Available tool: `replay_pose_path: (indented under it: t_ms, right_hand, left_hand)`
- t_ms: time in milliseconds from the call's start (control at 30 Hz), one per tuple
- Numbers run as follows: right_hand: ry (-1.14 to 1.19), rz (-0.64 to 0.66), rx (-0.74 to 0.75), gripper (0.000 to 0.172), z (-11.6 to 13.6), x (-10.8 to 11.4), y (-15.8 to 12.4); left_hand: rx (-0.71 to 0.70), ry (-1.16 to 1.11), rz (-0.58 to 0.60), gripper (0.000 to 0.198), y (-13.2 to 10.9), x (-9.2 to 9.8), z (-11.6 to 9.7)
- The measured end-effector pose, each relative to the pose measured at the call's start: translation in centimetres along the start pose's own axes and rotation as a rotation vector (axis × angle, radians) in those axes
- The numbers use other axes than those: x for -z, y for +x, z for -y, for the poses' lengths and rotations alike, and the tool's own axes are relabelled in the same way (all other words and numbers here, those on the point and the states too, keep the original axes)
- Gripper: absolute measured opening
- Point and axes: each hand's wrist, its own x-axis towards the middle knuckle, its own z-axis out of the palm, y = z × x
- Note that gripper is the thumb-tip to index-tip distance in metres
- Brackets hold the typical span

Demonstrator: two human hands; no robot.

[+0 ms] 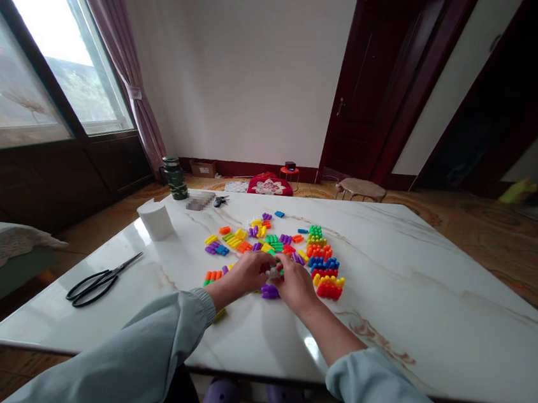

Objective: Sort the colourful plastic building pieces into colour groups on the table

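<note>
My left hand and my right hand meet over the near side of a pile of colourful plastic toy blocks. The fingers of both are curled in a pinch, and a bit of green and a pale patch show between them. What they hold is mostly hidden. Purple blocks lie just below my fingertips. Orange blocks are left of my left hand. Right of my right hand stands a row of joined blocks in several colours, with red blocks at its near end.
Black-handled scissors lie at the left of the white marbled table. Behind them stand a white paper roll and a dark green flask. Small pliers lie near the far edge. A round stool is beyond the table.
</note>
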Motion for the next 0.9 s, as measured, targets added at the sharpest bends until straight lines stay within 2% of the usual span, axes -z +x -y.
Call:
replay_pose_path:
  t_ms: [100, 200, 300, 400, 567, 733, 900]
  right_hand:
    - [-0.038, 0.013, 0.007, 0.03, -0.7, 1.5, -0.2]
    - [0.026, -0.022, -0.02, 0.014, -2.9, 3.8, -0.9]
    - [0.108, -0.101, -0.147, 0.012, -6.1, 6.2, -2.2]
    - [0.049, -0.08, -0.228, 0.01, -9.1, 7.4, -3.4]
    - [-0.124, 0.024, -0.241, 0.014, -11.0, 6.3, -4.3]
    - [-0.235, 0.076, -0.232, 0.016, -10.7, 4.9, -4.0]
    - [-0.295, 0.111, -0.219, 0.015, -10.0, 5.2, -4.1]
  left_hand:
    - [-0.018, -0.048, -0.012, 0.032, 0.1, -0.6, -1.0]
    - [-0.01, -0.033, -0.015, 0.039, 0.0, -0.9, -0.9]
    - [-0.009, 0.052, 0.114, 0.033, -0.4, -0.7, -0.1]
    - [0.003, 0.137, 0.238, 0.024, -0.8, -0.6, 0.9]
    - [-0.003, 0.179, 0.284, 0.026, -1.3, -0.9, 1.4]
    - [-0.01, 0.158, 0.292, 0.031, -1.5, -1.1, 1.1]
    - [-0.016, 0.156, 0.323, 0.034, -1.4, -1.4, 0.6]
